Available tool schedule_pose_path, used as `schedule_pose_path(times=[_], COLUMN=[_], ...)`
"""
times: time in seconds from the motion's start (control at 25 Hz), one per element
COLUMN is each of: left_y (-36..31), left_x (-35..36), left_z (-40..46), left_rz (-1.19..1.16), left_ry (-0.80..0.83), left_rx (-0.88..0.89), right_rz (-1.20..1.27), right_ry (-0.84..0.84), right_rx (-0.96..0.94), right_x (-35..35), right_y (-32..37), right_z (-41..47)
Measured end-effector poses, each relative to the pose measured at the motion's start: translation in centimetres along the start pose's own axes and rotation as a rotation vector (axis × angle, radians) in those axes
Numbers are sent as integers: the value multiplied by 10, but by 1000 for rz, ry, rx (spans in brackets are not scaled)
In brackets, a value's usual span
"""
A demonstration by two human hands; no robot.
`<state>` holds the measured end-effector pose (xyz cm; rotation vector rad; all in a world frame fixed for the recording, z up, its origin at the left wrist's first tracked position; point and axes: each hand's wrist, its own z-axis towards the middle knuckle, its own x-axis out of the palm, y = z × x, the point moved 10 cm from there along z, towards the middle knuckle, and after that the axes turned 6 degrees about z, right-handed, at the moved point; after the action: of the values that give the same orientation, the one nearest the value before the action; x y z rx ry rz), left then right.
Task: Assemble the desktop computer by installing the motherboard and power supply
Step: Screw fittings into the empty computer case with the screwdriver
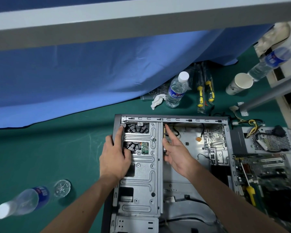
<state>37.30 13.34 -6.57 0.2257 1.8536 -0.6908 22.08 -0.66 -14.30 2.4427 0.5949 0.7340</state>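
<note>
An open metal computer case (188, 118) lies on its side on the green mat. My left hand (115, 155) rests flat on the drive cage (142, 167) at the case's left edge, index finger reaching to the far corner. My right hand (175, 148) reaches into the bay beside the cage, fingers straight against a small circuit board (165, 132) standing on the cage wall. The power supply (269, 140) with its loose cables sits outside the case at the right. In front of it lies the motherboard (262, 174), with a yellow-handled screwdriver (249, 192) on it.
Water bottles stand behind the case (175, 89), at the far right (269, 63), and lie at the near left (23, 202). Two yellow-handled tools (205, 93), a paper cup (238, 84) and a crumpled tissue (157, 100) sit behind the case. A blue cloth (91, 73) covers the far side.
</note>
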Motion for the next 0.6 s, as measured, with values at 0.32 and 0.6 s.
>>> schedule_pose_path(times=[0.32, 0.6], left_y=[-1, -3], left_x=[0, 0], left_z=[0, -2], left_rz=[9, -6], left_ry=[10, -5], left_rx=[-4, 18], right_rz=[8, -586], right_ry=[-2, -170], right_rx=[10, -238], right_x=[7, -14], right_y=[6, 40], right_z=[-9, -75])
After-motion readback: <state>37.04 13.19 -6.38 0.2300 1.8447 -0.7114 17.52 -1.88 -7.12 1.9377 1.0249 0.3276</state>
